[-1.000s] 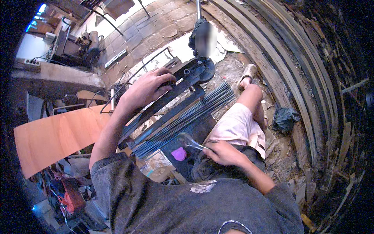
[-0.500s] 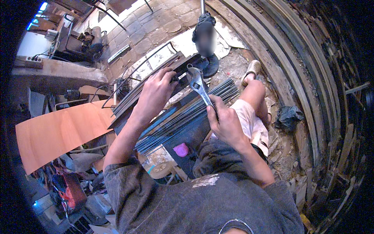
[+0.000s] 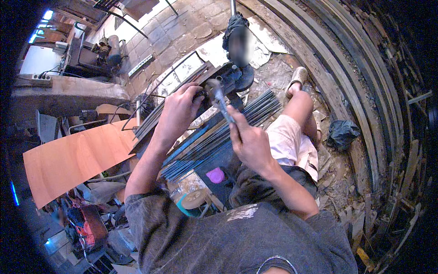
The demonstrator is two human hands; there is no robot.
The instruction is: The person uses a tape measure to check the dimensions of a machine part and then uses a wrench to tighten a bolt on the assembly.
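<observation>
My right hand point(image 3: 253, 141) is closed round the handle of a silver adjustable wrench point(image 3: 221, 101), whose head is smeared by motion. The wrench head is close to the fingertips of my left hand point(image 3: 179, 107). My left fingers are bent and closed over a small dark piece at the edge of a dark metal vise-like fixture point(image 3: 235, 78). What exactly they grip is mostly hidden. Below both hands lies a bundle of thin metal rods point(image 3: 260, 109), slanting across a dark blue surface.
Long boards or beams point(image 3: 340, 68) line the right side. A bent leg in pale shorts point(image 3: 289, 137) is beside the rods. An orange-brown sheet point(image 3: 82, 157) juts out at left. A pink object point(image 3: 215, 175) lies near my lap. A black plastic bag point(image 3: 342, 133) sits at right.
My right hand has moved left and slightly toward me, bringing the wrench head down beside my left fingertips. My left hand has shifted slightly left and stays at the fixture's edge.
</observation>
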